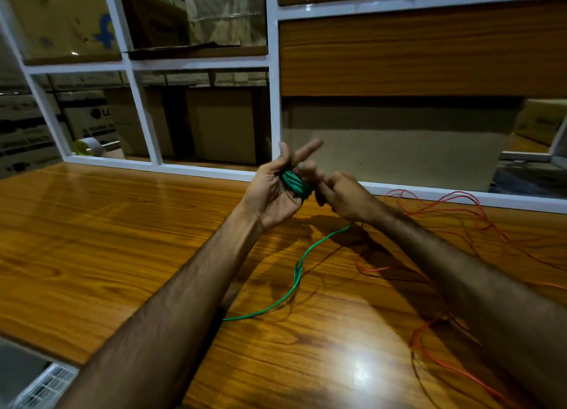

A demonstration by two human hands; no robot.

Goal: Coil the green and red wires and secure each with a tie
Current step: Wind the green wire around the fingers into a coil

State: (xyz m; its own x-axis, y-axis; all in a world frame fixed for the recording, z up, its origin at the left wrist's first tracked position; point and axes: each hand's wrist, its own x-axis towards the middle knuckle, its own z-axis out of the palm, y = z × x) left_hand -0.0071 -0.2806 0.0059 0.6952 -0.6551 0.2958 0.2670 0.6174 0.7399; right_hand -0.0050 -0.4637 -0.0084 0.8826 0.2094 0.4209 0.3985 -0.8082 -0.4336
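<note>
My left hand (pixel 276 188) is raised palm-up above the wooden table (pixel 92 240), with a bundle of green wire (pixel 295 184) wound round its fingers; the thumb and one finger point up. My right hand (pixel 343 197) pinches the green wire right beside the bundle. The free tail of the green wire (pixel 296 273) drops from under my right hand and trails across the table toward me. The red wire (pixel 454 212) lies loose and tangled on the table at the right, partly hidden under my right forearm.
A white-framed glass partition (pixel 273 102) runs along the table's far edge, with cardboard boxes behind it. A roll of tape (pixel 87 146) sits behind the glass at the left. A wood-grain panel fills the upper right.
</note>
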